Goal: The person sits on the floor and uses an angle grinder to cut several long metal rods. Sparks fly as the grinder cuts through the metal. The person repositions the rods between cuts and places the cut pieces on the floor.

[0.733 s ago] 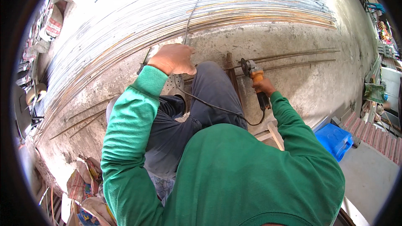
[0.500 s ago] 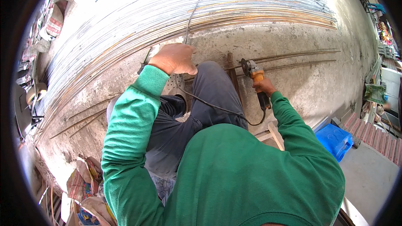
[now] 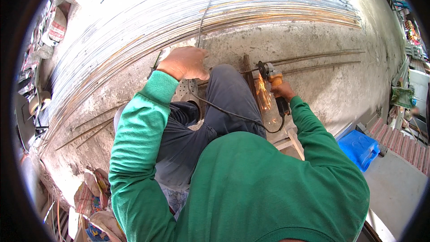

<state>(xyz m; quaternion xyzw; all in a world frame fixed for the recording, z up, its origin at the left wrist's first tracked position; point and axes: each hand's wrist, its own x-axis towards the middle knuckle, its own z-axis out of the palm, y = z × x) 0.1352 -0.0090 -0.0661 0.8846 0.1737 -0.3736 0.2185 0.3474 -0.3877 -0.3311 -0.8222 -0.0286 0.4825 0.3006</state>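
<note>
Curling beside the raised knee [image 3: 226,85], the left hand [image 3: 184,62] hides its fingertips, so whether it grips anything cannot be told. The cord [image 3: 237,115] crosses the thigh, best kept off the disc [image 3: 261,68]. Rightward, thin rods [image 3: 313,56] lie over a dark bar [image 3: 248,76] near the floor [image 3: 322,89], the disc at one, sparks [image 3: 263,94] falling bodyward. The right hand [image 3: 283,91] wraps the orange grinder [image 3: 275,79]; light, even pressure and legs clear of sparks should serve best.

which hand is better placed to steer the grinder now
Likely the right: the right hand grips the orange grinder, with sparks showing beside it. The left hand is away from the grinder, on the other side of the knee.
</note>
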